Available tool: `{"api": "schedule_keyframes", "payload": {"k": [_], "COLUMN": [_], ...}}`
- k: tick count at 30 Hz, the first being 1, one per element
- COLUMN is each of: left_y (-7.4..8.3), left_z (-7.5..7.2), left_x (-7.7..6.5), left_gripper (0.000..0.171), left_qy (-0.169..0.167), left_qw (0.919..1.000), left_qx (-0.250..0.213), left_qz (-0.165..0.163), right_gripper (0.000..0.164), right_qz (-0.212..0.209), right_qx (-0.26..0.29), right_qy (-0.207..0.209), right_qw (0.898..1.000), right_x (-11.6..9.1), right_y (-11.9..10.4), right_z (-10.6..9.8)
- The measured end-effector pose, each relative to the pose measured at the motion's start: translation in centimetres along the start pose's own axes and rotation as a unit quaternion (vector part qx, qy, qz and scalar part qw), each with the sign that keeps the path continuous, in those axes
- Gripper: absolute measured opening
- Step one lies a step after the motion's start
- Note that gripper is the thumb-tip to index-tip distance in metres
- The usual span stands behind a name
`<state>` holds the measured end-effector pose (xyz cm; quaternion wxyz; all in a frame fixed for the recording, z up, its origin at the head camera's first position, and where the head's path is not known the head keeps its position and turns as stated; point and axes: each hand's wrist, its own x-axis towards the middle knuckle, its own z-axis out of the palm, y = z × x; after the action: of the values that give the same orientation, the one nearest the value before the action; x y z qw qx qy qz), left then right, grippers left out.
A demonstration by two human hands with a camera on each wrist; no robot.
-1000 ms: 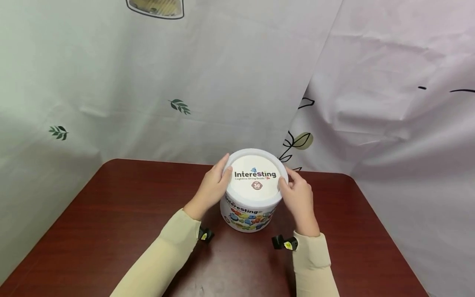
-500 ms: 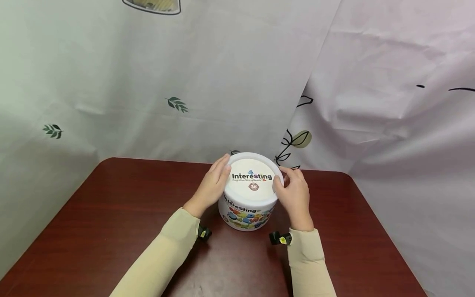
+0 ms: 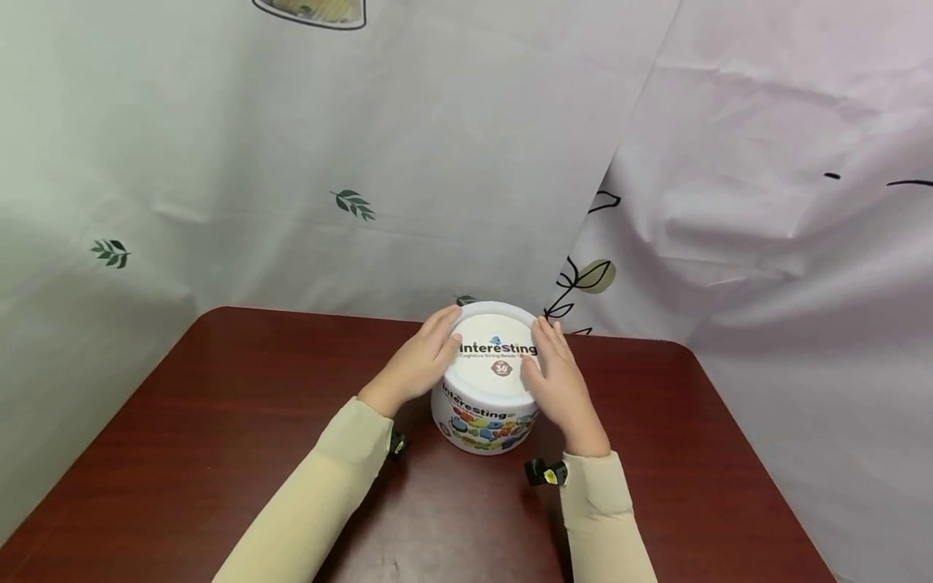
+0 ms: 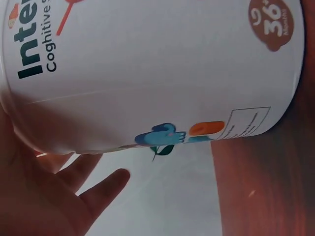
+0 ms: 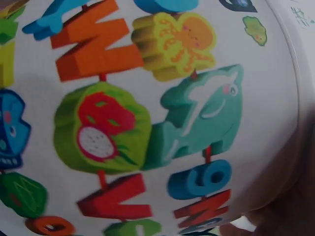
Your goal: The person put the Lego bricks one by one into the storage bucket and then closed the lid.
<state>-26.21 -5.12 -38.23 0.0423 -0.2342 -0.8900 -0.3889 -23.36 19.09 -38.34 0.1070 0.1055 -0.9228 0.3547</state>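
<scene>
A round white tub [image 3: 484, 423] with a colorful bead print stands upright on the dark red table. Its white lid [image 3: 487, 382] reads "Interesting Cognitive String Beads". At the tub's left, my left hand [image 3: 414, 362] touches the lid's rim, its thumb lying on top. In the left wrist view, fairly straight, spread fingers [image 4: 110, 189] reach past the rim, one of them off the tub. My right hand [image 3: 563, 387] rests on the lid's right side with fingers extended over the edge. The right wrist view is filled by the printed side, with that hand mostly hidden at lower right.
The table [image 3: 277, 405] has rounded far corners. Behind it hangs a pale, wrinkled curtain [image 3: 452, 162] with printed leaves, close to the far edge. Small black wrist cameras sit at both cuffs, the right one [image 3: 545, 473] showing most fully.
My right hand has gone from pinching the lid's right edge to lying over it with straighter fingers, farther left. The tub's top has tipped slightly lower in view. My left hand stays at the rim.
</scene>
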Motion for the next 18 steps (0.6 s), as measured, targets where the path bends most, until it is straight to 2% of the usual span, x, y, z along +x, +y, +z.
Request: {"api": "schedule_keyframes", "payload": {"k": [5, 8, 13, 18], "left_y": [0.2, 0.3, 0.2, -1.0], "left_z": [-0.3, -0.5, -0.5, -0.1], "left_x": [0.1, 0.2, 0.4, 0.3], "left_gripper": [0.056, 0.055, 0.056, 0.055], "left_qy": [-0.014, -0.018, -0.022, -0.001], "left_qw": [0.9972, 0.9955, 0.9962, 0.9997], "left_qx": [0.071, 0.089, 0.077, 0.018], "left_qz": [-0.018, -0.028, -0.034, -0.016], "right_gripper": [0.065, 0.067, 0.07, 0.07], "right_qz": [0.007, -0.001, -0.009, -0.007], "right_qx": [-0.041, -0.057, -0.067, -0.053], "right_qy": [-0.043, -0.065, -0.077, -0.07], "right_qw": [0.998, 0.996, 0.995, 0.996], "right_x": [0.3, 0.6, 1.0, 1.1], "right_y": [-0.4, -0.6, -0.6, -0.3], "right_z": [-0.4, -0.8, -1.1, -0.5]}}
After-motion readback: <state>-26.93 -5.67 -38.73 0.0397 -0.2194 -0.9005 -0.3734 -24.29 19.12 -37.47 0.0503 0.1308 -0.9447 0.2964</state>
